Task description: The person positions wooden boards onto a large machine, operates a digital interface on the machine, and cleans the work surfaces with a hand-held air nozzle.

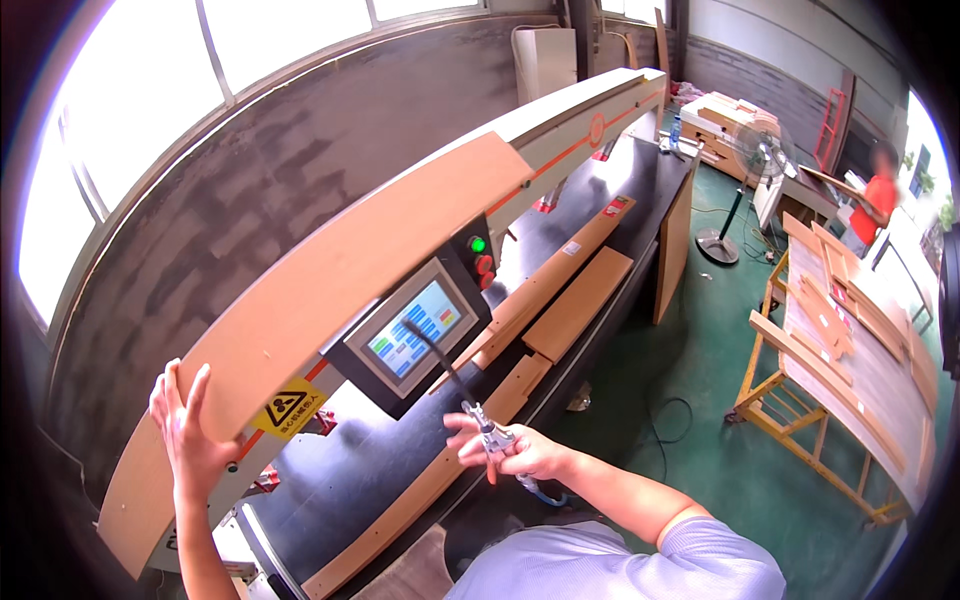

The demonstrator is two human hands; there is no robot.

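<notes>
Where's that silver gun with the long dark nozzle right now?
In the head view, the silver gun is just below centre, held in the right hand, its nozzle crossing in front of the touchscreen.

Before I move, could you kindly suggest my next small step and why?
Perhaps turn the black nozzle toward the brown panel: your right hand holds the air gun, its nozzle overlaps the screen in view, and your left hand touches the panel.

Gotta be a woodworking shop: wooden panel [340, 275] on a touchscreen-run machine [570, 142], yellow-framed cart [762, 388] of cut boards [820, 315], green floor [720, 300].
</notes>
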